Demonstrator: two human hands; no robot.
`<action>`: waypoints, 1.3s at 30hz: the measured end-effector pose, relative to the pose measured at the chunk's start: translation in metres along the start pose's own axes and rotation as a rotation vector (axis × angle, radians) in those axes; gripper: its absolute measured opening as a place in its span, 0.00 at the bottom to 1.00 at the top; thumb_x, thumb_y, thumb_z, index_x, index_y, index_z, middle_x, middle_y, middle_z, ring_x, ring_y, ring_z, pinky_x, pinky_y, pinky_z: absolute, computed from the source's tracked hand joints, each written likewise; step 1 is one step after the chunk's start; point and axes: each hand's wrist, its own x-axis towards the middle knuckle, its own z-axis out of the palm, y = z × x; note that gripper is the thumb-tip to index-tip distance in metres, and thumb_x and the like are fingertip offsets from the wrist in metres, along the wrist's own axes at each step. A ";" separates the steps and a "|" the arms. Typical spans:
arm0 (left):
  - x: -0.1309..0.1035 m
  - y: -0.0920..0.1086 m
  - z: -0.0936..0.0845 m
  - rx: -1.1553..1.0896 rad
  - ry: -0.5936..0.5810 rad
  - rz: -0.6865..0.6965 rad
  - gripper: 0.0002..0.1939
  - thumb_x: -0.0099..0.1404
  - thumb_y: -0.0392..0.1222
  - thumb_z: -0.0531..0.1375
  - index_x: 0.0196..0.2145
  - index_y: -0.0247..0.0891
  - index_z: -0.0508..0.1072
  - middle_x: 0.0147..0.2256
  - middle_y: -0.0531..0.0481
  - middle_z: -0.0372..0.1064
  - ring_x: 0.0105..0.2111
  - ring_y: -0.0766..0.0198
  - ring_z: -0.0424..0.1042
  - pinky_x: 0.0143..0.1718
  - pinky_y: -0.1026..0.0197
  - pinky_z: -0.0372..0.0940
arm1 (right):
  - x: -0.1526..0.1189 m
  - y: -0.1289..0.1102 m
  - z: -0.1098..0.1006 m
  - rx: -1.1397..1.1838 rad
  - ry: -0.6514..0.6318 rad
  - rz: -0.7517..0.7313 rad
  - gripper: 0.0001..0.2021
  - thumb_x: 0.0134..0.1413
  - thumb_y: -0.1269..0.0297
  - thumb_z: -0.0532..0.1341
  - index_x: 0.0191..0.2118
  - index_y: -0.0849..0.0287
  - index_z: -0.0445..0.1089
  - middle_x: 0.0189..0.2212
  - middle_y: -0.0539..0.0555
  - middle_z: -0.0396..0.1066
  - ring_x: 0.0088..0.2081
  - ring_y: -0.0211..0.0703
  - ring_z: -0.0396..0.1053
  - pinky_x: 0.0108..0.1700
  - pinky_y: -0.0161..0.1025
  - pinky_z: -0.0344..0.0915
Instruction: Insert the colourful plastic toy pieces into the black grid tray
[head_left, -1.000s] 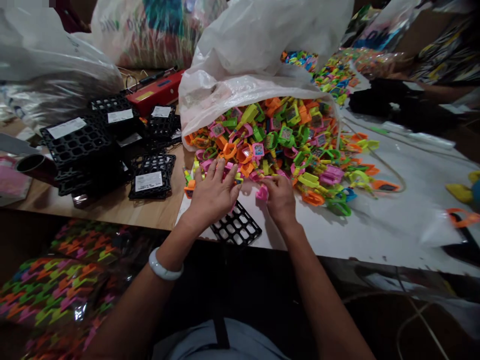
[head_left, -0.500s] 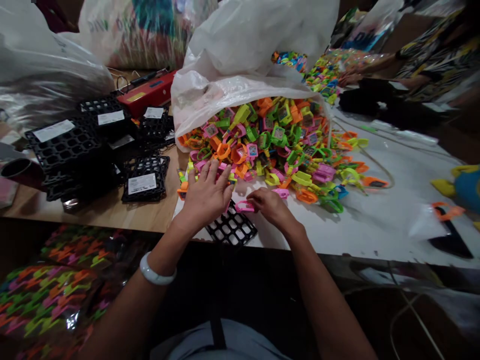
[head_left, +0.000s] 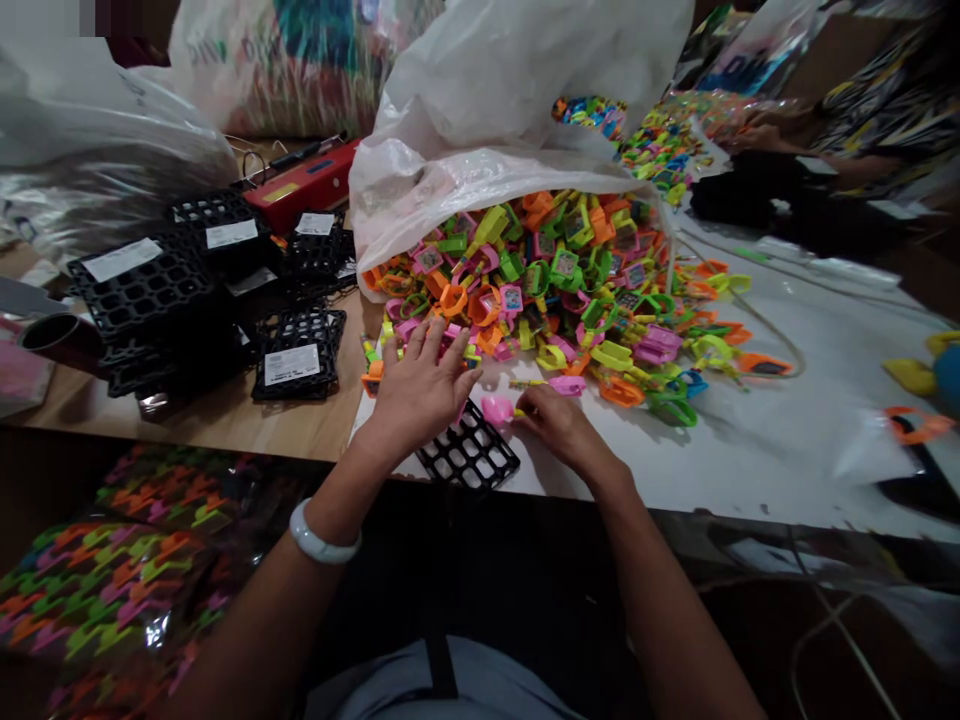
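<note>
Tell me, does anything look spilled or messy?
Yes: colourful plastic pieces spill out of the open white bag onto the white tabletop in a jumbled heap. One orange item lies apart, far right. I can't see anything broken.

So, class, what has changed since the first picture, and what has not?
The right hand has drawn a pink plastic toy left and nearer the person, toward the black grid tray, still holding it. The left hand stays spread, the tray in place.
</note>
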 end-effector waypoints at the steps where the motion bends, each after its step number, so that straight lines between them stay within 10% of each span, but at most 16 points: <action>1: 0.000 0.000 0.000 0.001 0.003 0.002 0.31 0.76 0.58 0.42 0.70 0.44 0.53 0.71 0.38 0.45 0.70 0.44 0.47 0.65 0.31 0.45 | 0.001 -0.005 0.003 0.080 0.023 0.048 0.05 0.58 0.63 0.61 0.32 0.57 0.66 0.30 0.53 0.70 0.31 0.43 0.69 0.35 0.39 0.65; 9: 0.000 0.001 -0.002 0.009 0.000 -0.002 0.32 0.76 0.59 0.41 0.70 0.43 0.53 0.71 0.39 0.46 0.70 0.44 0.46 0.65 0.32 0.45 | 0.020 -0.048 0.062 0.858 0.048 0.291 0.16 0.47 0.54 0.64 0.40 0.56 0.68 0.29 0.51 0.76 0.27 0.43 0.72 0.33 0.40 0.71; 18: -0.001 0.001 0.001 0.012 0.032 -0.001 0.30 0.76 0.57 0.43 0.69 0.42 0.54 0.71 0.39 0.47 0.70 0.44 0.48 0.65 0.33 0.46 | 0.007 -0.034 0.075 0.516 0.271 0.246 0.12 0.48 0.58 0.60 0.37 0.58 0.73 0.34 0.55 0.79 0.35 0.48 0.74 0.38 0.41 0.71; 39: 0.002 0.000 0.004 0.062 0.083 0.013 0.32 0.75 0.59 0.45 0.69 0.41 0.57 0.69 0.36 0.50 0.68 0.40 0.52 0.64 0.28 0.46 | 0.020 -0.047 0.067 0.240 0.056 -0.086 0.07 0.57 0.70 0.56 0.39 0.56 0.69 0.36 0.52 0.74 0.36 0.43 0.71 0.40 0.37 0.67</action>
